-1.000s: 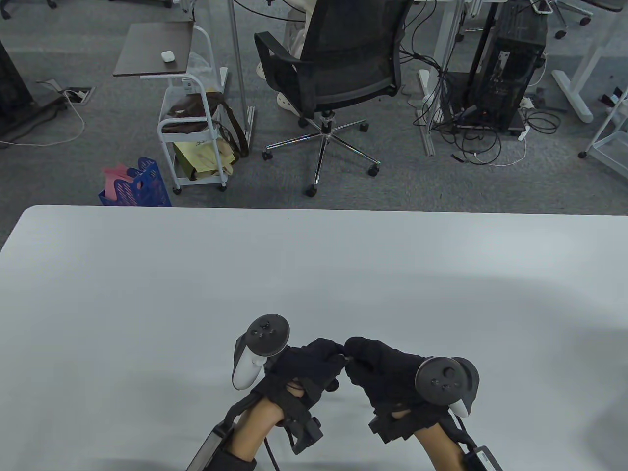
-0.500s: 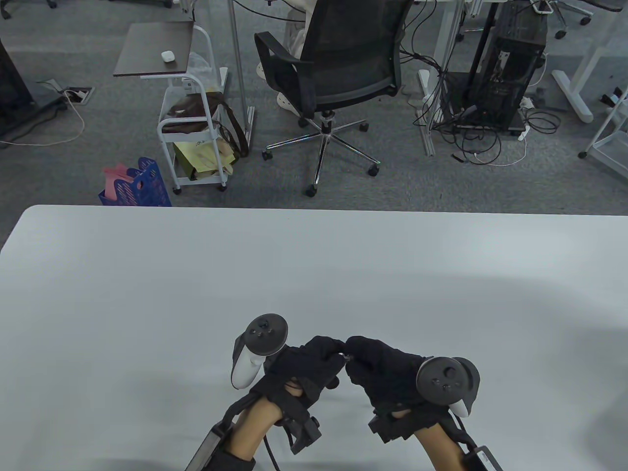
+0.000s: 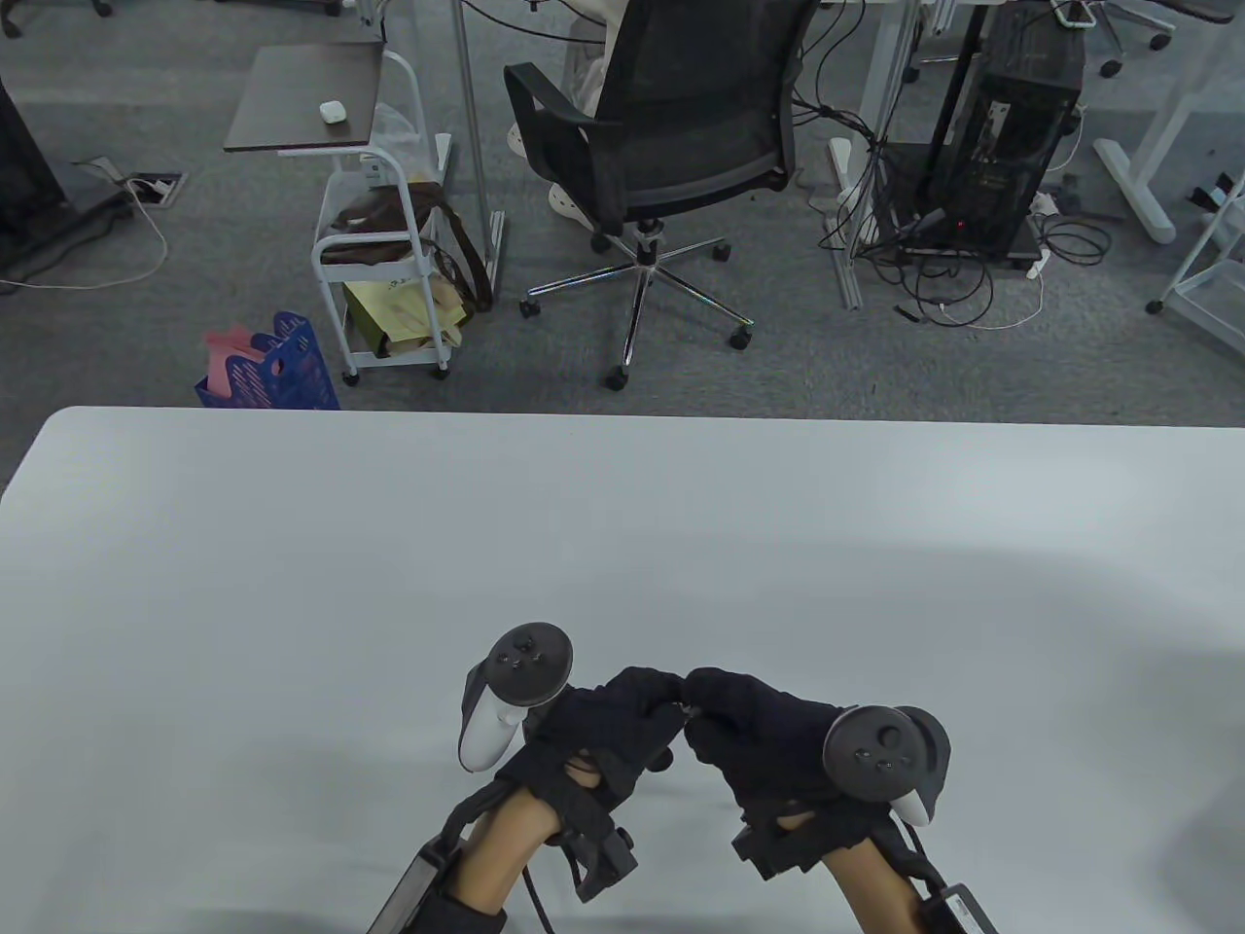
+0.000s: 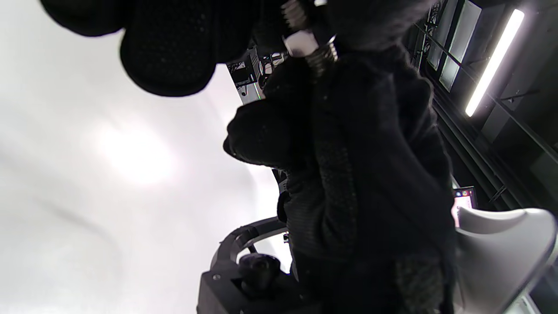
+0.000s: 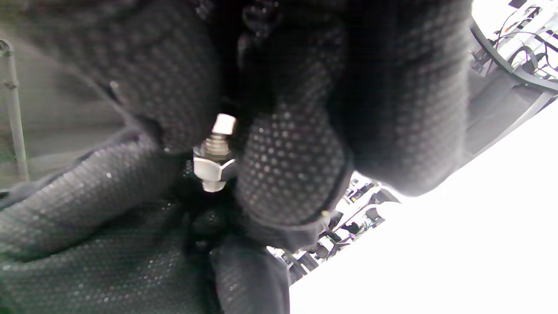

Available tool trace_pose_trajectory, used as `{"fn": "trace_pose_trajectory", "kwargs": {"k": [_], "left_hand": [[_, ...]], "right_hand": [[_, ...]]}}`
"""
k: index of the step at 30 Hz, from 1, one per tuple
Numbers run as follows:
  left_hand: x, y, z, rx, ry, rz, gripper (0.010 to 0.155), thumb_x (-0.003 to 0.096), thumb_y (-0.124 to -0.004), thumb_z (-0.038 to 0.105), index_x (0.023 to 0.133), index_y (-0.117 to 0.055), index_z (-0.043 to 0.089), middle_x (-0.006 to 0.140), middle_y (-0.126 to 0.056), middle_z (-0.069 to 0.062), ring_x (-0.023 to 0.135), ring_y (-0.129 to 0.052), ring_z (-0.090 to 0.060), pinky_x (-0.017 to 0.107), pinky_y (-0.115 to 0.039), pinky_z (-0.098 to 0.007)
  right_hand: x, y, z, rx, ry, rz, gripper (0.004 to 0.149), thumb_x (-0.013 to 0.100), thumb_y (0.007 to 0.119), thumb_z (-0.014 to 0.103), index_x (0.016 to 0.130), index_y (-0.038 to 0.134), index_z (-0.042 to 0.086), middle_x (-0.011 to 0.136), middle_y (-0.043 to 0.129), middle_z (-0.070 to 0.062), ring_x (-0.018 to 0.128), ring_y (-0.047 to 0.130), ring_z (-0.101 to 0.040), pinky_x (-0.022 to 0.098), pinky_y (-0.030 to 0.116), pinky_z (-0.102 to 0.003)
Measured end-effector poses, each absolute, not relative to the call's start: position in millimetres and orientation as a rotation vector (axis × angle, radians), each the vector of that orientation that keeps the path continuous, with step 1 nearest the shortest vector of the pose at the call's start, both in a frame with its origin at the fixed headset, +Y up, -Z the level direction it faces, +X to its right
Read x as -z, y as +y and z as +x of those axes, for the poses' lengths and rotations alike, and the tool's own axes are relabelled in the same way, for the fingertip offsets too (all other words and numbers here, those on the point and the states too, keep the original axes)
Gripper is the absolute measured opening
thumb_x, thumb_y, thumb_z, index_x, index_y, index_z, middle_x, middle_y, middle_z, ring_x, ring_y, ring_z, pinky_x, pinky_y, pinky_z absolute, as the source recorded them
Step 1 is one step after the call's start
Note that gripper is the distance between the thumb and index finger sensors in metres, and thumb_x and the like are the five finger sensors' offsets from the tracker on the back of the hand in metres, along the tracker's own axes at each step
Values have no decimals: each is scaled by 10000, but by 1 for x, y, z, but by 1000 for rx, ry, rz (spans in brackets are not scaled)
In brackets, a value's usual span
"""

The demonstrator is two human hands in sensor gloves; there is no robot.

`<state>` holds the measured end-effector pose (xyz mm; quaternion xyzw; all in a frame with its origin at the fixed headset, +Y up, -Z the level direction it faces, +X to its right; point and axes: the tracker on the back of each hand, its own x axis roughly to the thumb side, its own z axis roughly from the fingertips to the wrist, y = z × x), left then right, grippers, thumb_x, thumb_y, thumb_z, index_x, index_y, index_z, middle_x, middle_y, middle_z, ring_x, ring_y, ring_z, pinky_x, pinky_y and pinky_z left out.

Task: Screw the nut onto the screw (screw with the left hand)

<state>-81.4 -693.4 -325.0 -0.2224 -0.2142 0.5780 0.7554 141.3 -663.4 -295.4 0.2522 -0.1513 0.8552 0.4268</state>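
Both gloved hands meet low in the middle of the table view, fingertips touching. My left hand (image 3: 650, 702) pinches a silver hex nut (image 5: 213, 168), which also shows in the left wrist view (image 4: 301, 42). The nut sits on the thread of a silver screw (image 5: 216, 141), with thread showing on both sides of it (image 4: 322, 59). My right hand (image 3: 710, 702) grips the screw between its fingertips (image 5: 283, 174). In the table view the gloves hide both nut and screw. Both hands are held a little above the white table (image 3: 622, 545).
The white table stretches wide on all sides of the hands, and its far edge (image 3: 622, 416) runs across the middle of the table view. Beyond it, on the floor, stand an office chair (image 3: 671, 146) and a small trolley (image 3: 379, 253).
Both hands stay in the same place. Only the fingertips where they meet shift very slightly.
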Motion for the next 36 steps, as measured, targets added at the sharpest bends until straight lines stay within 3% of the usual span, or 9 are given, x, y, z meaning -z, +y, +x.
{"fn": "trace_pose_trajectory", "kwargs": {"k": [5, 8, 11, 16, 20, 23, 28, 34, 36], "left_hand": [[325, -690, -80, -1226, -454, -441, 566, 445, -703, 380, 887, -709, 26, 800, -787, -289, 514, -905, -438, 472, -669, -627], [325, -689, -80, -1218, -472, -455, 567, 449, -709, 365, 921, -640, 58, 843, -735, -265, 558, -883, -422, 497, -655, -615], [325, -694, -81, -1240, -446, -482, 692, 451, -688, 454, 1003, -565, 54, 888, -697, -291, 594, -870, -436, 515, -645, -620], [326, -693, -79, -1200, -444, -460, 581, 446, -699, 402, 874, -739, 12, 788, -804, -299, 499, -913, -447, 465, -673, -631], [326, -692, -80, -1226, -474, -478, 575, 450, -709, 376, 924, -643, 57, 845, -734, -264, 560, -882, -420, 500, -654, -614], [326, -695, -82, -1255, -457, -479, 692, 448, -682, 466, 999, -582, 59, 876, -714, -281, 591, -877, -431, 515, -649, -618], [326, -693, -79, -1221, -457, -457, 572, 445, -694, 396, 879, -726, 25, 791, -800, -284, 509, -910, -440, 471, -672, -627], [326, -695, -82, -1257, -466, -503, 658, 452, -686, 446, 983, -581, 73, 875, -712, -264, 590, -876, -420, 515, -651, -612], [327, -697, -83, -1257, -427, -491, 671, 450, -675, 450, 978, -623, 39, 855, -736, -295, 571, -883, -447, 503, -651, -627]], "right_hand": [[295, -664, 139, -2144, -375, 639, 480, 325, 953, 329, 763, 864, 156, 626, 1023, -76, 313, 1166, -161, 287, 1028, -387], [295, -664, 140, -2131, -373, 633, 476, 326, 953, 327, 762, 865, 157, 624, 1024, -75, 313, 1166, -161, 287, 1028, -387], [296, -664, 141, -2134, -382, 626, 477, 324, 954, 328, 761, 865, 157, 623, 1025, -74, 312, 1166, -160, 287, 1029, -386], [296, -665, 141, -2142, -380, 628, 477, 326, 951, 330, 762, 865, 159, 625, 1024, -72, 314, 1166, -159, 287, 1029, -385], [295, -664, 141, -2136, -382, 629, 477, 325, 952, 331, 761, 864, 160, 624, 1024, -71, 312, 1167, -157, 287, 1029, -385], [296, -664, 141, -2133, -384, 626, 476, 325, 953, 329, 761, 865, 158, 624, 1024, -72, 313, 1166, -159, 286, 1029, -386], [296, -664, 141, -2134, -383, 626, 475, 326, 951, 329, 762, 865, 160, 626, 1023, -73, 313, 1166, -160, 287, 1029, -385], [296, -664, 142, -2119, -388, 617, 474, 326, 950, 330, 761, 865, 161, 623, 1025, -73, 313, 1167, -157, 288, 1029, -384], [296, -664, 142, -2122, -387, 615, 474, 328, 950, 329, 762, 865, 160, 625, 1024, -71, 314, 1166, -158, 288, 1029, -385]]}}
